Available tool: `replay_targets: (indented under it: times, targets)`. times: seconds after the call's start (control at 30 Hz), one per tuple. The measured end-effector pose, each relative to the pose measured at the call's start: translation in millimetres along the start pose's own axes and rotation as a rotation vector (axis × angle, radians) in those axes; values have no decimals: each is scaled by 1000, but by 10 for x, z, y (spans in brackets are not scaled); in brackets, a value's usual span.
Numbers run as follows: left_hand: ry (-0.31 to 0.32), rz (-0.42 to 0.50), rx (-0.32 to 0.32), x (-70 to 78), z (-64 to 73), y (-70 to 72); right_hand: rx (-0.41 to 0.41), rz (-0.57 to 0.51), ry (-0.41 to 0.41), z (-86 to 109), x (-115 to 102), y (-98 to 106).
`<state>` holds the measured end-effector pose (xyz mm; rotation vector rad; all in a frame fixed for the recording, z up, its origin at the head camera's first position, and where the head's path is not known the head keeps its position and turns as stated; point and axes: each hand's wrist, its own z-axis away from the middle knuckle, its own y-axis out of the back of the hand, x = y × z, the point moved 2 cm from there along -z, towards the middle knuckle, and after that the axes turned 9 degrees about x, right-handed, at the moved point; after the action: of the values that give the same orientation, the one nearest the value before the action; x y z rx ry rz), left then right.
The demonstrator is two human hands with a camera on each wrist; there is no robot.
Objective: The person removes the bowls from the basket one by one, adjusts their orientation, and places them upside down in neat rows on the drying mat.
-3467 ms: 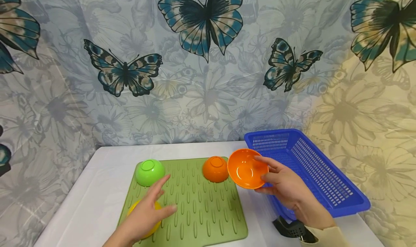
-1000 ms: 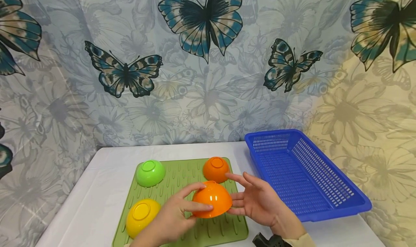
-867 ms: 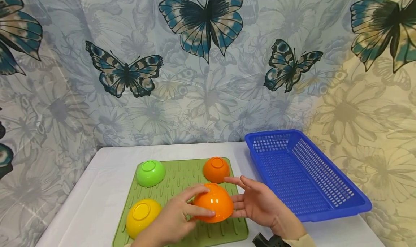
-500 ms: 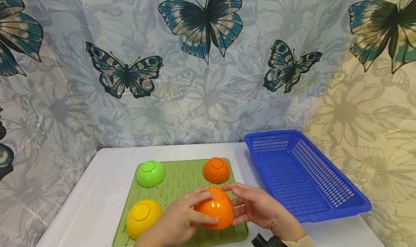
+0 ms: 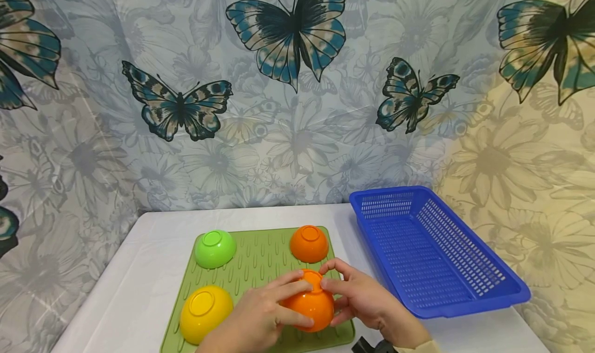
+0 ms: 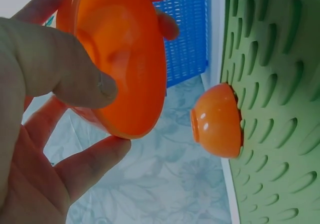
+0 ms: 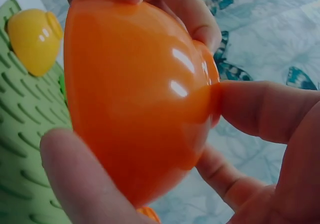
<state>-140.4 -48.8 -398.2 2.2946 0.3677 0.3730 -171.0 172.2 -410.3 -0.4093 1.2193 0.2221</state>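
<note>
An orange bowl, bottom up and tilted, is held between both hands above the front right of the green drying mat. My left hand grips it from the left; in the left wrist view its thumb lies against the inside and its fingers spread outside. From the right, my right hand curls its fingers about the bowl, with fingertips at the foot ring in the right wrist view. Another orange bowl, a green bowl and a yellow bowl sit upside down on the mat.
A blue plastic basket with perforated walls stands right of the mat. White cloth covers the table. Behind it hangs a butterfly-print curtain.
Earlier the right hand alone held the orange bowl near the basket. It came over the mat, was turned over, and both hands now hold it. Lately it has sunk slightly and the right fingers have closed in.
</note>
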Motion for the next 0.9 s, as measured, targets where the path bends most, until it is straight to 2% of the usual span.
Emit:
replay_targets:
  times: [0.13, 0.23, 0.27, 0.33, 0.43, 0.5, 0.57, 0.67, 0.77, 0.9]
  targets:
    - [-32, -7, 10, 3, -10, -30, 60, 25, 16, -8, -7, -7]
    - [15, 15, -11, 16, -3, -71, 119, 60, 46, -11, -27, -3]
    - [61, 32, -30, 21, 3, -86, 140, 75, 59, -11, -32, 0]
    - [200, 74, -76, 20, 12, -109, 177, 112, 88, -12, -39, 4]
    - [489, 157, -128, 1, 27, -128, 228, 167, 122, -15, -34, -4]
    - [683, 266, -121, -25, 34, -134, 264, 209, 150, -17, -28, -21]
    - [826, 374, -88, -51, 38, -139, 296, 239, 172, -19, -20, -44]
    - [920, 458, -33, -88, 34, -152, 336, 285, 205, -19, -11, -79]
    - [942, 431, -17, -116, 25, -169, 354, 306, 229, -13, 0, -108]
    - [983, 429, 1, -168, 20, -192, 325, 281, 242, -4, 22, -129]
